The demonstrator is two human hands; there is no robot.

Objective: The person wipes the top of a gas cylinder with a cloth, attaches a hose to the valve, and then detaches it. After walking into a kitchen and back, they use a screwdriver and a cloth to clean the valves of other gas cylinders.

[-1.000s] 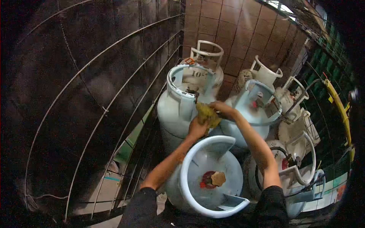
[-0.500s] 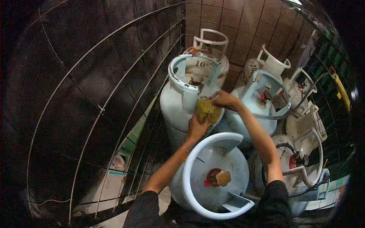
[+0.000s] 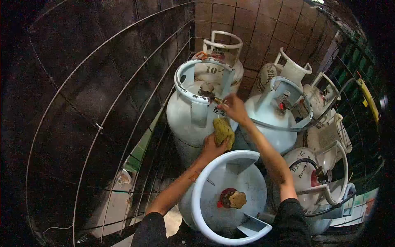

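Note:
My left hand is wrapped round a yellow-green sponge, held against or just in front of the side of a pale blue gas cylinder. At the opening in that cylinder's chipped collar, my right hand is closed, with its fingertips pinching a brass connector beside the valve. Dark stencilled marks show on the cylinder just below my right fingers. Nearest to me stands another blue-grey cylinder with a round brown valve knob, below both forearms.
Behind stands a white cylinder marked 10. To the right are a pale blue cylinder and several white ones, with a black hose at the lower right. Wire mesh runs along the left, and a brown tiled wall closes the back.
My right hand has moved off the sponge, up and slightly left, to the brass connector. My left hand has shifted a little lower with the sponge. The view has moved slightly.

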